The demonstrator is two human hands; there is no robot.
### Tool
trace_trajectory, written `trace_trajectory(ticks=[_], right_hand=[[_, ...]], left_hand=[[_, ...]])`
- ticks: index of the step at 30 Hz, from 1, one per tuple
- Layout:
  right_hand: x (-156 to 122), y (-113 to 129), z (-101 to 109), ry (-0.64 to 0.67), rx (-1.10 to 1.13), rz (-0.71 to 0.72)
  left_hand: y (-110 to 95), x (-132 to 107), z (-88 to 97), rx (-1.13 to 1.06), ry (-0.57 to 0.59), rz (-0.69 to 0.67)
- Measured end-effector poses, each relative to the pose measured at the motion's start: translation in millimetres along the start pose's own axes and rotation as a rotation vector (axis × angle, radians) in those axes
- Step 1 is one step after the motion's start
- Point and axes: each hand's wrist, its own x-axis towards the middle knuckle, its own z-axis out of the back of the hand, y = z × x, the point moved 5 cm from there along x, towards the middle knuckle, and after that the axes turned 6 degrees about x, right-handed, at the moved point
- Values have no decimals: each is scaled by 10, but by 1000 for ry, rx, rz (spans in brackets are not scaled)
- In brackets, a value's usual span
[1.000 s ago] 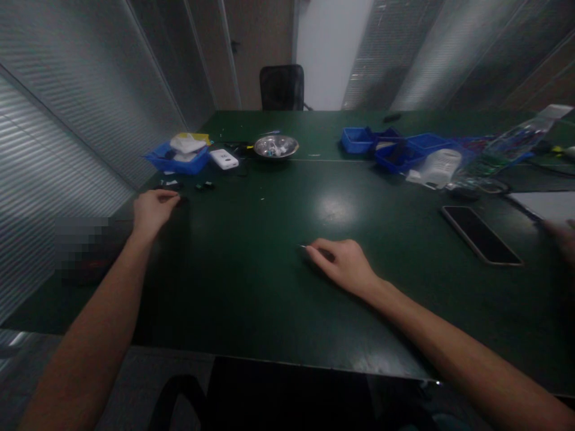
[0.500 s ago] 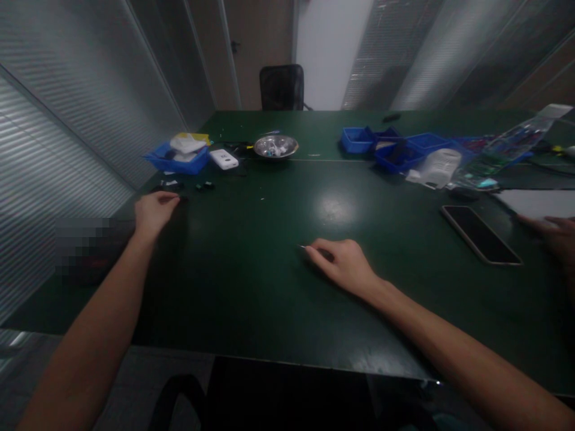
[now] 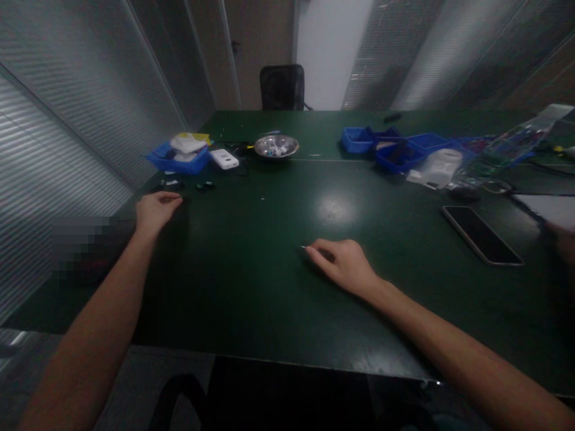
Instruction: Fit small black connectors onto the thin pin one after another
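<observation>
My right hand (image 3: 339, 260) rests on the green table (image 3: 242, 269), fingers closed in a pinch. From its fingertips sticks the tip of a small, thin, shiny piece (image 3: 302, 247); its kind is too small to tell. On the left, my left hand (image 3: 157, 211) has thumb and fingers pressed together, and what lies between them cannot be made out. Just beyond the left hand are small dark parts (image 3: 205, 186) on the table. A blue bin (image 3: 179, 163) holding white items stands behind them.
A metal bowl (image 3: 276, 146) with small parts and a white device (image 3: 224, 158) stand at the back. To the right are blue bins (image 3: 357, 140), a tilted clear bottle (image 3: 503, 146) and a phone (image 3: 483, 235). Another person's hand (image 3: 561, 236) shows at the right edge by a white sheet.
My hands stay almost where they were. At the right edge, the other person's hand and the white sheet have shifted to the right.
</observation>
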Motion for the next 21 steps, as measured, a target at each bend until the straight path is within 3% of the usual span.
trace_trajectory(ticks=[11, 21], right_hand=[[-6, -12, -7, -10, -6, 6], [-4, -8, -8, 3, -2, 2]], left_hand=[[-24, -16, -1, 1, 30, -13], [-51, 13, -46, 49, 86, -117]])
